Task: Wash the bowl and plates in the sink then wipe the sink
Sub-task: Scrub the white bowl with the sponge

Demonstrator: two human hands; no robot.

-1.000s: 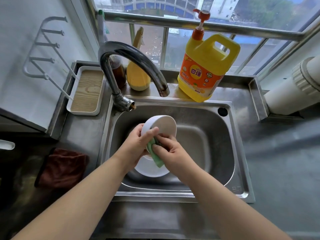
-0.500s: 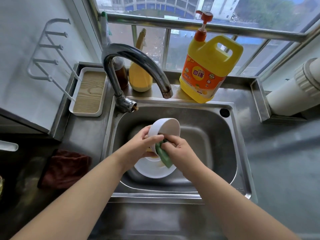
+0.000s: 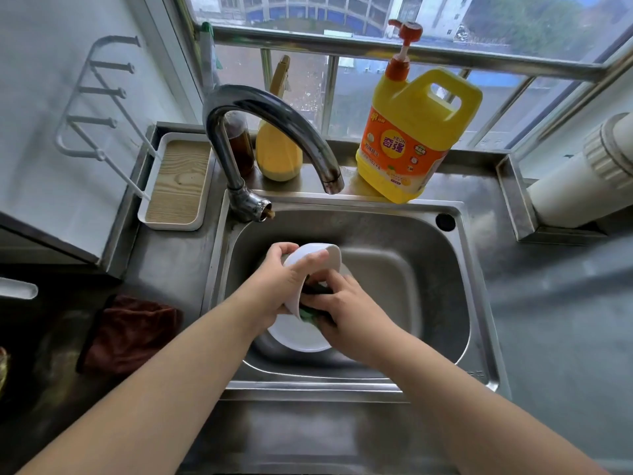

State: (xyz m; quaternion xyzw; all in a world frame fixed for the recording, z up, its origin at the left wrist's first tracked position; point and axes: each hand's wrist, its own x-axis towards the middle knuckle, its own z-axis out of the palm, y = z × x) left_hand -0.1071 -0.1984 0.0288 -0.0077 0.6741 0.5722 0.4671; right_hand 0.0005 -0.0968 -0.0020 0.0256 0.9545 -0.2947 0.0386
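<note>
Over the steel sink (image 3: 404, 241), my left hand (image 3: 274, 286) grips a white bowl (image 3: 320, 255) tipped on its side, thumb across its outer wall. My right hand (image 3: 346, 310) holds a green sponge (image 3: 310, 315) pressed against the bowl's lower side; most of the sponge is hidden by my fingers. Beneath both hands a white plate (image 3: 298, 335) lies on the sink floor, partly covered by them.
A curved chrome tap (image 3: 263, 108) arches over the sink's back left. A yellow detergent jug (image 3: 414, 132) with a pump and a yellow bottle (image 3: 279, 156) stand on the ledge behind. A wood-lined tray (image 3: 176, 181) sits at left, a dark red cloth (image 3: 132, 332) on the counter.
The bowl has turned further onto its side in my left hand, and my right hand with the sponge has slid lower along it.
</note>
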